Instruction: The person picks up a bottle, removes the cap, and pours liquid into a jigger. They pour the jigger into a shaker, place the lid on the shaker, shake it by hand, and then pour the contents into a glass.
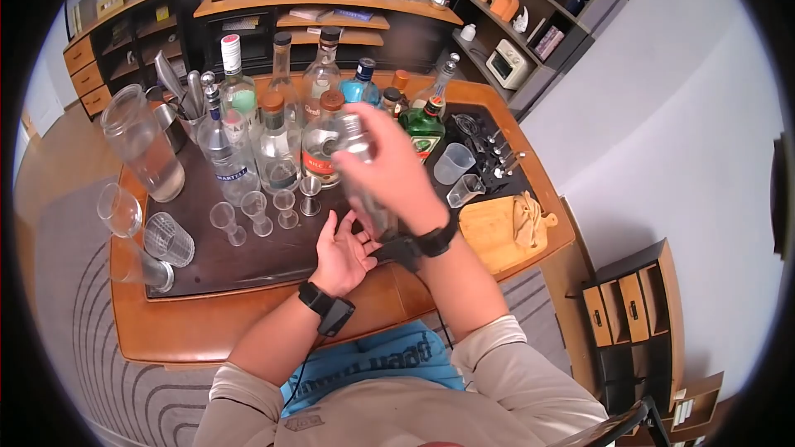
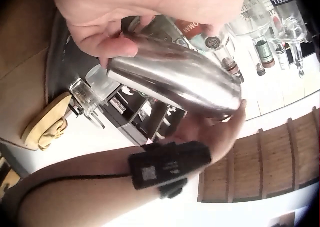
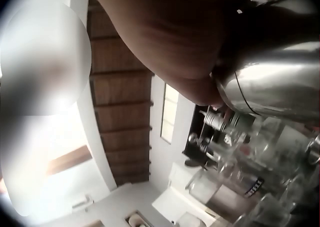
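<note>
My right hand (image 1: 389, 161) grips a metal cocktail shaker (image 2: 175, 79), its thumb and fingers around the upper end. The shaker is tilted and partly blurred in the head view, above the dark table mat. My left hand (image 1: 344, 252) is lower, palm turned up with loosely extended fingers, right at the shaker's lower end. In the left wrist view, the left thumb (image 2: 120, 47) overlaps that end. Polished steel (image 3: 277, 82) fills the right side of the right wrist view, beside the dark underside of my right hand (image 3: 175, 42).
Several liquor bottles (image 1: 277, 149) crowd behind the hands. Small glasses (image 1: 257, 213) and a jigger (image 1: 310, 196) stand left of them. A water pitcher (image 1: 145, 145) and ribbed glass (image 1: 170, 240) are farther left. A wooden board (image 1: 489, 232) with a cloth (image 1: 527, 219) lies right.
</note>
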{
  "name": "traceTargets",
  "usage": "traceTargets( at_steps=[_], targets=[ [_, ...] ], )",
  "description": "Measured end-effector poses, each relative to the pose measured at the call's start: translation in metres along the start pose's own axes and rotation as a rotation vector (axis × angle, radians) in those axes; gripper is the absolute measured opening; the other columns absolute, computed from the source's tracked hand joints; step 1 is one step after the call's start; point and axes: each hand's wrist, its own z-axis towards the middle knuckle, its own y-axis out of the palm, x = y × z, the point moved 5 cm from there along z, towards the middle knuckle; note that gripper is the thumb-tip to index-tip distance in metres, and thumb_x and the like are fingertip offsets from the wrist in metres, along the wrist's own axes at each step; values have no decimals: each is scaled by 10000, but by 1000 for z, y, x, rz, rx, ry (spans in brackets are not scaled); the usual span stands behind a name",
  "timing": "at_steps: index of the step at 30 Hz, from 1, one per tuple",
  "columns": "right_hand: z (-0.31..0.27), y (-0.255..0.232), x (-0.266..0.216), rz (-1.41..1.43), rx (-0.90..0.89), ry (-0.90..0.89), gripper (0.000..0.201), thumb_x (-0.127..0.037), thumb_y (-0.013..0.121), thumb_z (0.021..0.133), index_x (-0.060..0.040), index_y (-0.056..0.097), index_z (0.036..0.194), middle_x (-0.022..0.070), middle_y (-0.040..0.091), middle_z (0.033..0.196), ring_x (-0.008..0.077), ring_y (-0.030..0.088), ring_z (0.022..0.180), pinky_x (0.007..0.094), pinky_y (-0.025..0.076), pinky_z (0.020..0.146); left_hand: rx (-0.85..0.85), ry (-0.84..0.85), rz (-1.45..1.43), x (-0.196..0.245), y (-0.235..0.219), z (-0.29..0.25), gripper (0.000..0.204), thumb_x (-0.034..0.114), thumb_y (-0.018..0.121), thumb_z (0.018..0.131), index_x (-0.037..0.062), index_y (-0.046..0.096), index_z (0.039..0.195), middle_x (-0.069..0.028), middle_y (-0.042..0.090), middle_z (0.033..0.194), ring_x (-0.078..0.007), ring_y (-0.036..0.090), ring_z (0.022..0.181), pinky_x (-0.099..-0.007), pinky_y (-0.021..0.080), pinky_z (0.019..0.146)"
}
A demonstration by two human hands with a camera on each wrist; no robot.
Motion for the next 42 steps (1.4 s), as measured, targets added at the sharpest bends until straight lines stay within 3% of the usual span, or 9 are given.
traceTargets(
  at_steps=[9, 14, 18, 23, 29, 32, 35, 36, 42],
  targets=[
    [-137, -90, 36, -13, 508, 116, 810, 9, 829, 871, -97, 415, 1559, 132, 589, 1475, 248, 622, 1324, 382, 520, 1100, 117, -28, 200, -4, 8, -3, 897, 831, 396, 1008, 295, 278, 1718, -119, 573, 1223, -249, 593, 1060, -301, 377, 642],
    [-153, -41, -60, -405, 207, -357, 696, -202, 933, 774, -216, 559, 1361, 138, 656, 1397, 415, 612, 1369, 640, 382, 1186, -122, 28, 132, -5, 18, -2, 877, 758, 390, 1060, 222, 233, 1736, -159, 539, 1548, -326, 572, 1380, -486, 531, 1058],
    [-98, 3, -75, -475, 56, -368, 520, -187, 880, 772, -181, 680, 1251, 108, 663, 1360, 379, 653, 1275, 582, 414, 1160, -291, 383, 279, 6, 42, -23, 675, 609, 337, 1135, 173, 407, 1646, -113, 509, 1618, -314, 497, 1511, -511, 432, 1236],
    [-39, -24, -22, -82, -6, 1, 598, -95, 833, 868, -79, 596, 1416, 111, 640, 1356, 256, 671, 1217, 355, 541, 1031, 39, 60, 77, 6, 17, -4, 853, 810, 388, 1025, 273, 319, 1684, -64, 546, 1350, -189, 538, 929, -265, 337, 602],
    [-123, -57, -3, -193, 315, -107, 651, -25, 841, 846, -54, 528, 1415, 213, 605, 1432, 377, 620, 1318, 454, 516, 1097, 60, 21, 197, -2, 18, -4, 962, 865, 372, 996, 315, 161, 1757, -71, 464, 1467, -221, 525, 1027, -292, 338, 673],
    [-150, -32, -54, -374, 195, -292, 642, -120, 907, 761, -172, 597, 1321, 159, 613, 1435, 399, 603, 1354, 595, 431, 1153, -13, 78, 82, -3, 37, -7, 950, 844, 351, 1025, 264, 178, 1757, -147, 361, 1666, -310, 521, 1387, -470, 533, 1000],
    [-136, 9, -84, -529, 41, -466, 585, -204, 908, 743, -253, 665, 1273, 76, 628, 1417, 385, 605, 1343, 608, 413, 1164, -428, 72, -162, -3, 10, 2, 853, 770, 344, 1076, 221, 301, 1728, -128, 523, 1619, -321, 533, 1467, -536, 392, 1261],
    [-123, 18, -85, -532, 27, -458, 585, -200, 893, 744, -245, 674, 1284, 74, 633, 1410, 370, 612, 1321, 611, 410, 1163, 8, 55, -476, 1, 56, -25, 898, 841, 344, 1032, 243, 339, 1702, -76, 611, 1456, -296, 635, 1281, -442, 571, 973],
    [-42, -8, -24, -210, 77, -173, 573, -149, 823, 851, -120, 632, 1390, 103, 650, 1328, 313, 644, 1240, 495, 497, 1105, -154, 5, -13, 3, 13, 1, 937, 871, 362, 1005, 229, 367, 1687, -65, 640, 1458, -228, 701, 1167, -295, 543, 724]
  ],
)
